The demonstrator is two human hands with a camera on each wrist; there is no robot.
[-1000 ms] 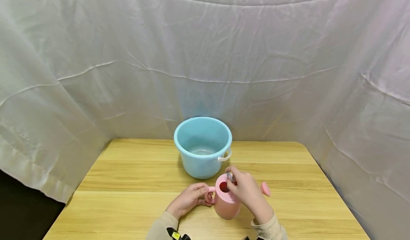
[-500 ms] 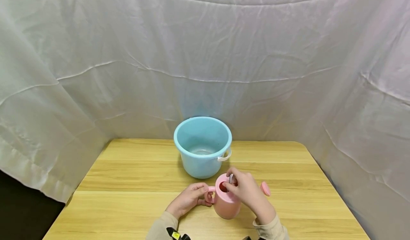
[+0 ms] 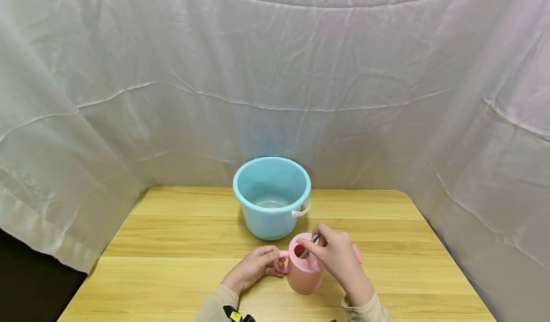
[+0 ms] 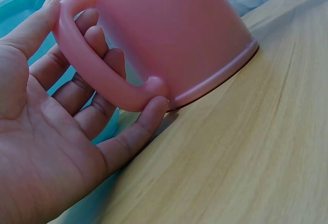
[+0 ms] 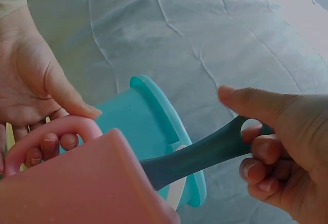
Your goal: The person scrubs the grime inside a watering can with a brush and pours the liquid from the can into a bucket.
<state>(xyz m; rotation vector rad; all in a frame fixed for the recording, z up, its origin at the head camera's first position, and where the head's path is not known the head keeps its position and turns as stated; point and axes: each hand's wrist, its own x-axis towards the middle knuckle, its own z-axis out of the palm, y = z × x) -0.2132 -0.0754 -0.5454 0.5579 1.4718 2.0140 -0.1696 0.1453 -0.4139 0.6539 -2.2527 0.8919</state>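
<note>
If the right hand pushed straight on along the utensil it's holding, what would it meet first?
Probably the inside of the pink cup: the right hand pinches a dark utensil handle angled down into the cup's mouth. How deep the tip sits is hidden.

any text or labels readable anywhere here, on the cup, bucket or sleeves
None can be read.
Yellow tag on the left sleeve: it carries dark marks, too small and blurred to read.
Pink cup, blue bucket, dark utensil handle: no print shows on any of them.
</note>
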